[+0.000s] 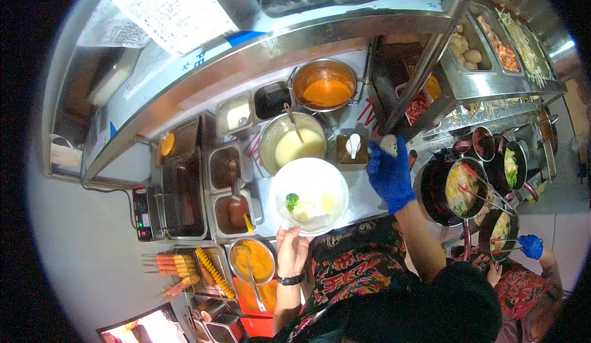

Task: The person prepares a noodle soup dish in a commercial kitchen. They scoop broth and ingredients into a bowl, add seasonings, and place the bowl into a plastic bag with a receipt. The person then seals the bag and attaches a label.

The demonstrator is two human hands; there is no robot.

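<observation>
My left hand (292,251), bare and with a watch at the wrist, grips the near rim of a white bowl (281,186). A broccoli floret (292,200) and some pale food pieces lie in the bowl. My right hand (391,176), in a blue glove, is raised to the right of the bowl with a pale, dark-specked piece (388,145) at its fingers. A square container with a white pump top (353,145) stands between the bowl and that hand. Just beyond the bowl is a pot of pale yellow liquid (300,146) with a ladle in it.
A pot of orange sauce (327,92) stands farther back. Metal sauce tubs (226,167) and skewered food (180,269) are at the left. At the right, a co-worker's gloved hand (531,246) holds tongs over pans (466,186) on a stove. A metal post (429,56) rises near my right hand.
</observation>
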